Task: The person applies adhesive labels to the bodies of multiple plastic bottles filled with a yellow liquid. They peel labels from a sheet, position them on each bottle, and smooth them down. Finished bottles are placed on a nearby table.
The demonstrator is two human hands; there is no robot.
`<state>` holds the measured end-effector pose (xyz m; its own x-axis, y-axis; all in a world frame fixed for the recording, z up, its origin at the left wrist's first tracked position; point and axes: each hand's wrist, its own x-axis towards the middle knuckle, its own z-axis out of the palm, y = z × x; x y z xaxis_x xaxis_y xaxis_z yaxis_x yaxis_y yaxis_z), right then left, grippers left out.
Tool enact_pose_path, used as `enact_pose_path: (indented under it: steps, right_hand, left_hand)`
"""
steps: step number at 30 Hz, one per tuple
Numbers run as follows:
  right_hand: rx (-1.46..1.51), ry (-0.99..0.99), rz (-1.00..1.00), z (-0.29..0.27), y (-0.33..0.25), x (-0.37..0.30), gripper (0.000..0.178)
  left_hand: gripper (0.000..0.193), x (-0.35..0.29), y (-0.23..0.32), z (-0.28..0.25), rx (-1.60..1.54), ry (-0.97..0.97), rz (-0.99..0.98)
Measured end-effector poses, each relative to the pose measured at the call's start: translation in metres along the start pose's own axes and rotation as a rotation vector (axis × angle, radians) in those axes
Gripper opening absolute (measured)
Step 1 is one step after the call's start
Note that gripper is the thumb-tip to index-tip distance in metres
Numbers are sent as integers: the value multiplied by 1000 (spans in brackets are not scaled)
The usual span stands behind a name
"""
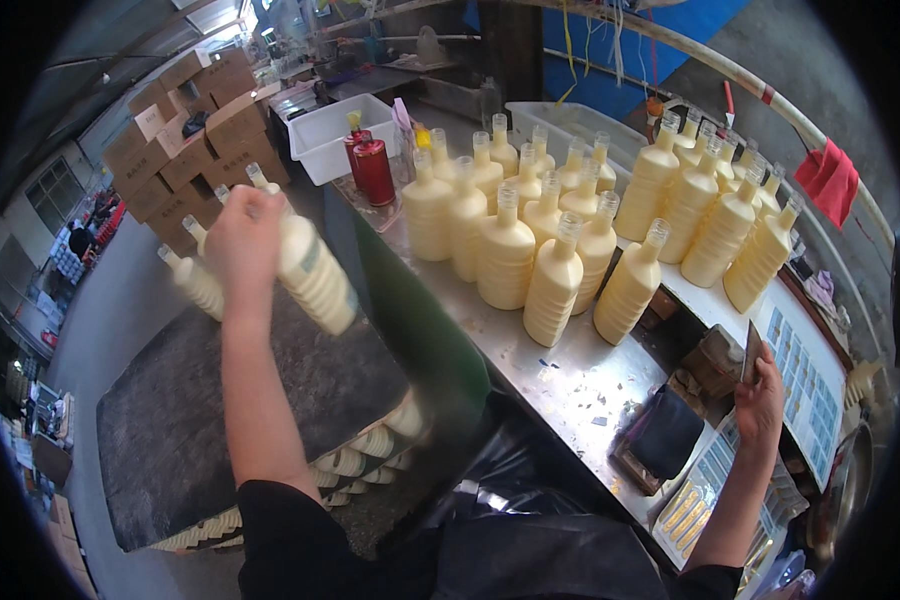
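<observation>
My left hand (245,240), a little blurred, is closed on a cream-coloured bottle (315,272) with a clear neck, tilted above a dark board (200,400) on the left. A greenish mark shows on this bottle's side. More cream bottles (198,285) stand just beyond that hand on the board. My right hand (760,402) pinches a thin, flat, dark plate like a scraper (750,352), held upright over the right side of the workbench. Below and left of it lies a dark block-shaped pad (663,430). Several cream bottles (506,255) stand grouped on the metal workbench (580,385).
Another group of cream bottles (722,225) stands at the right. Two red cylindrical containers (374,170) are beside a white tub (335,130). Cardboard boxes (235,125) are stacked at the far left. Layers of bottles (370,445) lie under the board. A red cloth (827,182) hangs from a rail.
</observation>
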<state>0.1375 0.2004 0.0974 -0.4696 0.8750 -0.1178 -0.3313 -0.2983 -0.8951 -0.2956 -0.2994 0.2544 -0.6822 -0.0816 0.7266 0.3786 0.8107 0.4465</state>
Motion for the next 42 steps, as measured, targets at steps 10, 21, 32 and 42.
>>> enact_pose_path:
  steps: [10,21,32,42]
  right_hand:
    - [-109,250,73,-61,-11,-34,46]
    - [-85,316,126,-44,22,-52,45]
    - [-62,32,151,61,33,-60,39]
    - [-50,-293,243,37,18,-114,22]
  left_hand:
    - [27,73,-162,101,173,108,-53]
    - [39,114,-217,154,401,-79,-62]
    - [34,-124,146,140,-983,-572,378]
    - [37,-225,303,212,-715,-622,299]
